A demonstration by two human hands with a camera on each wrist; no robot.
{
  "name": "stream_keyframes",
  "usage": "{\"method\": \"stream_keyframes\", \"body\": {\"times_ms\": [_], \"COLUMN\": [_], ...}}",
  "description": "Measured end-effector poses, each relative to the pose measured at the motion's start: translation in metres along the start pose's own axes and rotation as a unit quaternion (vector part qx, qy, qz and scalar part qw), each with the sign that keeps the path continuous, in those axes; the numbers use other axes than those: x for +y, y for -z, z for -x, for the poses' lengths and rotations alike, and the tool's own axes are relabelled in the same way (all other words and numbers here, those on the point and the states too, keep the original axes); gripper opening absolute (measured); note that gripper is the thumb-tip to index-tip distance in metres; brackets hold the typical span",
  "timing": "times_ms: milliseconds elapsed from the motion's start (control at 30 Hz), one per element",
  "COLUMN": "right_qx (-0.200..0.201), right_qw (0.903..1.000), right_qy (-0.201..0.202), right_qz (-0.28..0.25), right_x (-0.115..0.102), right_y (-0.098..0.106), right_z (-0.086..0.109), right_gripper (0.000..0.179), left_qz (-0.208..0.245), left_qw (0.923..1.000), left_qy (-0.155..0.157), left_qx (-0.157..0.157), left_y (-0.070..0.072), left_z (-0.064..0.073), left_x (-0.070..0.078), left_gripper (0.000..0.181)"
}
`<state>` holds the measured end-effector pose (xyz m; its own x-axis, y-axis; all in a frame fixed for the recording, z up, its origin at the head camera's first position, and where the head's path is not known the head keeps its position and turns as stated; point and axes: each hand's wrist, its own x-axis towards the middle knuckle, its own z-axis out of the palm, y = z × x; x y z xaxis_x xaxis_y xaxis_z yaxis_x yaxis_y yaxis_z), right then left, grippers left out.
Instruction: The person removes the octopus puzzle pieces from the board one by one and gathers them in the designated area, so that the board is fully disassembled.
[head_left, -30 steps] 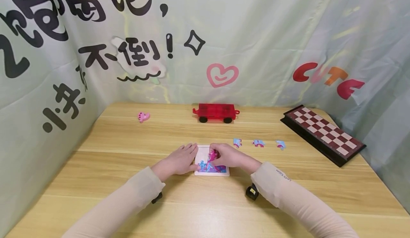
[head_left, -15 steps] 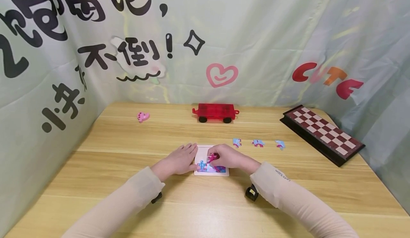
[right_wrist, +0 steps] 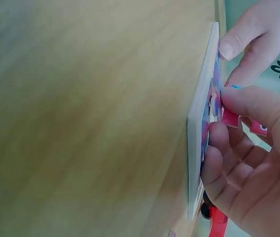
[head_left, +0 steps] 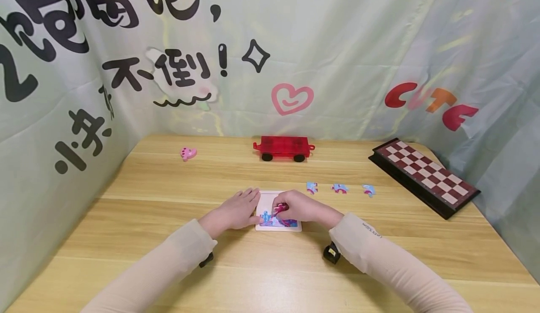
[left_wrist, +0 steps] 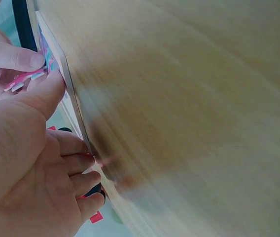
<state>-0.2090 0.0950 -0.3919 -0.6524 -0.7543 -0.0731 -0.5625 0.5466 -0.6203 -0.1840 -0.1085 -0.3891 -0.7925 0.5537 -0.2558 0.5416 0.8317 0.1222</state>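
Observation:
A small white puzzle tray (head_left: 266, 199) lies mid-table, with blue and purple pieces (head_left: 266, 218) set along its near part. My left hand (head_left: 237, 210) rests along the tray's left edge, fingers stretched out; its thumb touches the near left corner in the left wrist view. Between thumb and fingers, my right hand (head_left: 300, 205) pinches a pink puzzle piece (head_left: 280, 207) over the tray. That piece (right_wrist: 230, 118) stands tilted above the fitted pieces in the right wrist view, partly covered by the fingers. Three loose puzzle pieces (head_left: 340, 189) lie in a row to the back right.
Behind the tray stands a red toy wagon (head_left: 284, 148) with black wheels. A pink paw-shaped item (head_left: 188, 153) lies at the back left. To the right is a folded chessboard (head_left: 427, 177). A printed cloth (head_left: 337, 46) encloses the table's back and sides.
The pink piece in my right hand has tilted and shifted slightly over the tray. My left hand keeps its place, and the loose pieces have not moved.

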Motion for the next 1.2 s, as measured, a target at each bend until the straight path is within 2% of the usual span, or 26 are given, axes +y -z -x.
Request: {"method": "stream_keyframes", "body": {"times_ms": [300,667,900,1200], "right_qx": [-0.007,-0.006,0.002,-0.003], "right_qw": [0.9998,0.9998,0.9997,0.9999], "right_qy": [0.013,-0.014,0.007,0.007], "right_qz": [-0.012,0.012,0.024,0.012], "right_x": [0.0008,0.0026,0.0035,0.0032], "right_y": [0.0012,0.0015,0.002,0.0027], "right_z": [0.001,0.0005,0.001,0.0013], "right_gripper": [0.007,0.009,0.009,0.005], "left_qz": [-0.001,-0.002,-0.009,-0.007], "left_qw": [1.0,1.0,1.0,1.0], "left_qy": [0.0,0.004,0.001,0.003], "left_qx": [0.0,-0.003,-0.003,-0.004], "left_y": [-0.0004,0.0005,-0.0007,-0.0006], "left_z": [-0.0002,-0.0004,-0.0014,-0.0019], "left_x": [0.0003,0.001,0.0004,0.0002], "left_gripper": [0.074,0.074,0.075,0.075]}}
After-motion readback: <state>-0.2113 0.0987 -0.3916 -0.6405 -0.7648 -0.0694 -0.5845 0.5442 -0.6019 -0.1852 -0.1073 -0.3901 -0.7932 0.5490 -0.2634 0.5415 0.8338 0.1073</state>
